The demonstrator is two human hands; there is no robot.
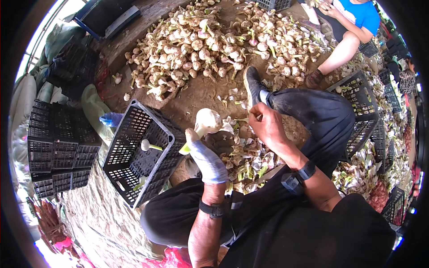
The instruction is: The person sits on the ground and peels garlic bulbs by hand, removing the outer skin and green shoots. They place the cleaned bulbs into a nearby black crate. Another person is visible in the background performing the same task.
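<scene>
My left hand (pixel 208 160), in a white knit glove, grips a white garlic bulb (pixel 208 120) by its green-white stem. Loose skin (pixel 227 125) hangs from the bulb's right side. To the right of the bulb, my bare right hand (pixel 268 129) has its fingers pinched together, with a thin pale strip of garlic skin (pixel 242 119) at the fingertips. Left of my gloved hand, a black plastic crate (pixel 169 140) leans tilted with its mouth towards me. Inside it are a trimmed garlic bulb (pixel 145 145) and another bulb, partly hidden by the crate's rim.
A large heap of unpeeled garlic (pixel 187 47) covers the floor ahead. Peelings (pixel 251 164) lie between my legs. Stacked black crates (pixel 62 147) stand left; another crate (pixel 360 110) stands beside my right knee. A person in a blue shirt (pixel 363 16) sits at the upper right, hands on garlic.
</scene>
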